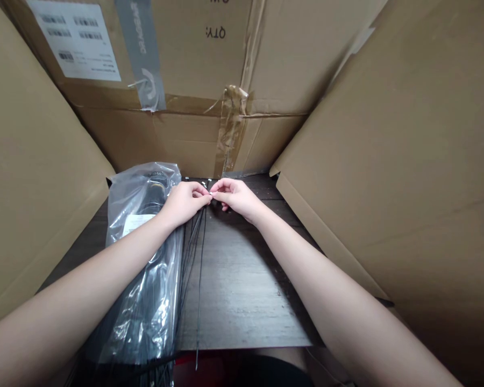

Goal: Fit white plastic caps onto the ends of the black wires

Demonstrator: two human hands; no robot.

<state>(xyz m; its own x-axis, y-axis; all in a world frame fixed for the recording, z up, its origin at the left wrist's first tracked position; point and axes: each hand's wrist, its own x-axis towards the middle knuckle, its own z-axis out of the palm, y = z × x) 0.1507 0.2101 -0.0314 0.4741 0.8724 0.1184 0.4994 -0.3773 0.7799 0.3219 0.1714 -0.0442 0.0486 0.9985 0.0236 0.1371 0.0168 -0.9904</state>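
My left hand (185,201) and my right hand (237,198) meet near the back of the dark table, thumbs and fingers pinched. Between their fingertips is a tiny white end piece (211,194), mostly covered by the fingers. A thin black cable (200,263) hangs from about my left fingertips toward the table's front edge. Several more thin black strands (189,252) lie beside it, under my left hand. Left of them, a clear plastic bag (145,301) holds a bundle of black cables, and my left forearm crosses over it.
Cardboard walls stand on the left (32,161), on the right (407,150) and at the back (185,131). Small white bits (204,184) lie behind my hands. The dark table (246,290) has its front edge near my body. A white label (135,223) shows on the bag.
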